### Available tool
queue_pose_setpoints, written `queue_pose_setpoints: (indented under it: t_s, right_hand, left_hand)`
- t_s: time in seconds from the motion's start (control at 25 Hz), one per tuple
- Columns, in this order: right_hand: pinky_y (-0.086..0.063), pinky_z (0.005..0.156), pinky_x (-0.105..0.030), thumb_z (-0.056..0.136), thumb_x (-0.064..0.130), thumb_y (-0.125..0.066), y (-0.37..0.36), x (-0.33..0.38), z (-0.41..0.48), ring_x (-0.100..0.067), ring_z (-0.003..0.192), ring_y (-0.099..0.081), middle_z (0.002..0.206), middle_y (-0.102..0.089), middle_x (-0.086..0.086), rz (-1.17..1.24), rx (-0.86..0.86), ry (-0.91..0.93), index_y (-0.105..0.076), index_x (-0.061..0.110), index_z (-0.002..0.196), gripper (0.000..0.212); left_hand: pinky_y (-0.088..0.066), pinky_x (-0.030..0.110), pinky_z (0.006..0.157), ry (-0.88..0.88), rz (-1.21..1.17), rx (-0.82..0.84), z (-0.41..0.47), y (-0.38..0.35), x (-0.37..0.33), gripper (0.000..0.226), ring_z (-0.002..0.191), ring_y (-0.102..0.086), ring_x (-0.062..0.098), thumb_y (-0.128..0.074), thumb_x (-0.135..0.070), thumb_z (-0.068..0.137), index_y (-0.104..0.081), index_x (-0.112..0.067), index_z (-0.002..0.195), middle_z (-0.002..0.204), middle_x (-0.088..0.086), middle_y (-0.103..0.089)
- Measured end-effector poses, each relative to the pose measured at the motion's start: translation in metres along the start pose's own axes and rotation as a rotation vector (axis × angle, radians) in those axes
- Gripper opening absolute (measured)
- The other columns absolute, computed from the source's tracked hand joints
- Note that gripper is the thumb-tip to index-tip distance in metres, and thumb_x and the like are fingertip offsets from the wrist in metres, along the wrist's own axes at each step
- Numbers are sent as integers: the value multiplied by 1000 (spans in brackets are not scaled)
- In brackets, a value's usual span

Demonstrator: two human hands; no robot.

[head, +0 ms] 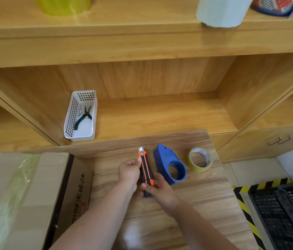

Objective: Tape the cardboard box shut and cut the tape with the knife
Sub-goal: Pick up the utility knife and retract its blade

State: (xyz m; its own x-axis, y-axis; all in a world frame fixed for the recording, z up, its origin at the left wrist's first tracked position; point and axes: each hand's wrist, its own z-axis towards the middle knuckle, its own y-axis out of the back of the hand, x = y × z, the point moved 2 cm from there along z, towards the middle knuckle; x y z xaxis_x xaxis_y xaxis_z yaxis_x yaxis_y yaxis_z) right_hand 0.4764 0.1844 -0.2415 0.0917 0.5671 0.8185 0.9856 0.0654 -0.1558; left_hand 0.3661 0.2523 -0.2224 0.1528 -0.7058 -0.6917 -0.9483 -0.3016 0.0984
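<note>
An orange and black utility knife [146, 166] is held over the wooden table [205, 204], blade end pointing away from me. My right hand [162, 191] grips its rear end. My left hand [129, 171] pinches its left side near the front. The cardboard box [48, 186] sits at the lower left, with a strip of yellowish clear tape [17, 192] running along its closed top. A blue tape dispenser [169, 164] lies just right of the knife, and a yellow tape roll [200, 159] lies beyond it.
A white plastic basket [73, 121] holding green-handled pliers [83, 117] stands in the wooden shelf recess behind the table. A black crate [286, 213] with yellow-black hazard striping sits at the lower right. A pale roll [221, 10] and a yellow roll [63, 5] rest on the upper shelf.
</note>
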Motion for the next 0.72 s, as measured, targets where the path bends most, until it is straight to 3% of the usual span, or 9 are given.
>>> queue_pose_setpoints:
  t_s: [0.04,0.12,0.24,0.32,0.36,0.44,0.52,0.6,0.72]
  right_hand:
    - [-60,71,-47,85,21,-68,-1,-6,2,-23,79,-69,93,-66,-8,-57,-52,-37,-52,19,111,31]
    - [-59,57,-42,88,27,-64,-4,-14,6,-23,57,-66,78,-65,-10,-152,-137,-70,-51,8,106,29]
    - [-50,42,-27,92,32,-57,-6,-14,11,-18,44,-58,65,-62,-6,-307,-202,-87,-54,11,101,24]
    - [-45,38,-24,94,35,-52,-7,-16,14,-15,42,-55,62,-60,-4,-383,-193,-133,-54,12,100,25]
    - [-44,39,-23,94,37,-50,-8,-16,16,-14,43,-55,62,-59,-3,-408,-179,-159,-54,12,100,25]
    - [-44,44,-24,95,38,-47,-9,-16,20,-15,49,-57,64,-60,-2,-466,-164,-177,-55,14,96,25]
    - [-45,57,-27,95,42,-45,-8,-15,26,-22,68,-63,78,-65,-5,-627,-173,-163,-57,14,96,30]
    - [-45,67,-31,94,47,-41,-8,-14,30,-26,85,-64,93,-69,-7,-873,-167,-164,-59,13,100,39]
    - [-53,72,-37,92,54,-34,-10,-8,30,-25,85,-65,94,-68,-6,-1197,-168,-171,-54,15,101,45]
  left_hand:
    - [-55,41,80,-11,24,-6,8,-1,0,27,74,-61,25,-68,-22,88,-60,-15,63,70,7,-67]
    - [-54,46,89,-18,78,2,24,-5,3,28,77,-61,25,-67,-24,88,-59,-16,63,73,6,-67]
    - [-55,48,90,-35,154,20,40,-10,10,26,84,-66,29,-64,-29,89,-62,-17,66,79,7,-70]
    - [-54,40,87,-88,227,22,44,-12,14,16,90,-66,28,-64,-27,89,-66,-15,80,93,8,-71]
    - [-51,33,83,-135,296,16,44,-12,15,11,90,-64,25,-64,-24,89,-67,-14,91,100,8,-70]
    - [-42,25,78,-253,463,-28,44,-9,16,22,92,-62,22,-63,-19,90,-66,-8,109,106,9,-69]
    - [-43,26,79,-351,582,-62,43,-7,16,26,99,-65,27,-63,-19,89,-64,-8,112,108,9,-70]
    - [-45,28,74,-389,699,-74,43,-6,17,25,95,-66,26,-62,-23,89,-63,-12,111,101,6,-71]
    - [-42,27,67,-410,769,-81,43,-4,20,26,83,-64,22,-62,-26,88,-61,-15,111,94,3,-70]
